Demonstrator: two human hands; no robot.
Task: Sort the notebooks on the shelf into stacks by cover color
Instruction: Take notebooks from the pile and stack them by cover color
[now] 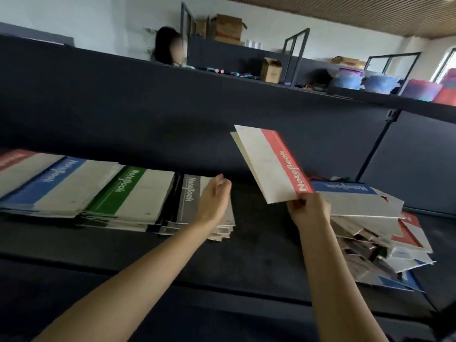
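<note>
Raised, tilted red notebook [276, 166] by mixed pile [365, 206] R; 4 color stacks [128, 193] L

The red notebook [274, 166] in your right hand [309, 211] has a red band along one edge with white "NoteBook" lettering, and the rest of the cover is off-white. Same layout on everything else: the grey stack [187, 196] has a grey band, the green stack [128, 191] a green one, the blue stack [47, 181] a blue one, and the far-left stack [12, 159] shows a bit of red. The messy pile [385, 233] on your right is a mix, with a blue notebook [345, 189] on top and red and off-white peeking out below. The shelf [246, 257] is dark navy-charcoal all over. Way back there are brown cardboard boxes [228, 29] and lilac-to-blue tubs [348, 79].
</note>
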